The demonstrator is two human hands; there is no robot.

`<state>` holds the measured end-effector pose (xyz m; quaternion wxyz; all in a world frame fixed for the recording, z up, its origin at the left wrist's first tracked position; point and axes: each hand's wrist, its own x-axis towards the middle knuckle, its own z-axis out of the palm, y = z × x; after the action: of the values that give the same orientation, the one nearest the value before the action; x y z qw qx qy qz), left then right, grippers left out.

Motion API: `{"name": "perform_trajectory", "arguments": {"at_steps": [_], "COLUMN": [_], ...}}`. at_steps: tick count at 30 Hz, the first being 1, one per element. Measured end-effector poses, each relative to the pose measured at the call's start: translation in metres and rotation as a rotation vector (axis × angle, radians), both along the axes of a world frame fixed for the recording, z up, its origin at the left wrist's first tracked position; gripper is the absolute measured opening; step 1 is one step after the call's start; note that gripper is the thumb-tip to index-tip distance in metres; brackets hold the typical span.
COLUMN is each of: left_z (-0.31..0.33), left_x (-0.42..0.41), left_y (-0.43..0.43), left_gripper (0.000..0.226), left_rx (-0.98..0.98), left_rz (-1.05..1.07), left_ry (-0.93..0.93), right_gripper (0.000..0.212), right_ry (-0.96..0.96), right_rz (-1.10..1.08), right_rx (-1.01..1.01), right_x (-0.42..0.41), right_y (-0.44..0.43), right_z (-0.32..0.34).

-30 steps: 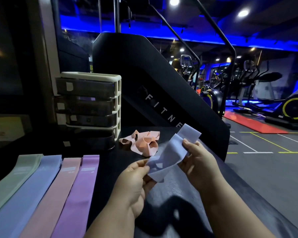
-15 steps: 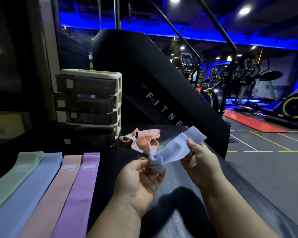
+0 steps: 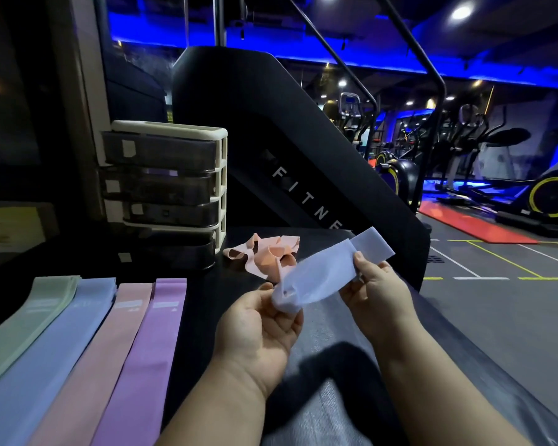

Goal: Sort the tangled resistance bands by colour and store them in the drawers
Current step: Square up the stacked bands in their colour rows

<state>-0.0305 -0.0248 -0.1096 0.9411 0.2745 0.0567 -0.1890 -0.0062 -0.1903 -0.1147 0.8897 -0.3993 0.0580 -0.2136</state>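
The drawers (image 3: 165, 188) wait behind the sorted row (image 3: 110, 342), and the peach tangle (image 3: 264, 255) lies just beyond my hands. I hold the pale blue band (image 3: 322, 275) in the air. My left hand (image 3: 258, 326) pinches its bunched end and my right hand (image 3: 374, 284) pinches the far end. If I pull too hard, the twist could tighten or an end could snap free. A second ago the near end was spread flat.

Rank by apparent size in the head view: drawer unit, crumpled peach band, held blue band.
1. drawer unit
2. held blue band
3. crumpled peach band
The bands look close and the blue is nearer the camera, so that order is unsure.
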Motion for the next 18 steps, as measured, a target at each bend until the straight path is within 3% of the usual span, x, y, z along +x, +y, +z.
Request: {"name": "perform_trajectory", "arguments": {"at_steps": [12,15,18], "left_z": [-0.0026,-0.0028,-0.006], "left_x": [-0.0001,-0.0018,-0.0039], "left_y": [-0.002,-0.001,-0.0028], "left_gripper": [0.022,0.045,0.037], "left_rx": [0.009,0.084,0.213], "left_rz": [0.006,-0.035,-0.059], "left_ry": [-0.082,-0.119,-0.132], "right_gripper": [0.008,0.004,0.003], "right_ry": [0.007,0.032,0.027], "right_rz": [-0.061,-0.077,-0.078], "right_rx": [0.009,-0.022,-0.075], "right_x": [0.0026,0.0041,0.0037], "right_y": [-0.0042,-0.0061,-0.0071], "right_z": [-0.0007,-0.002,-0.0019]}}
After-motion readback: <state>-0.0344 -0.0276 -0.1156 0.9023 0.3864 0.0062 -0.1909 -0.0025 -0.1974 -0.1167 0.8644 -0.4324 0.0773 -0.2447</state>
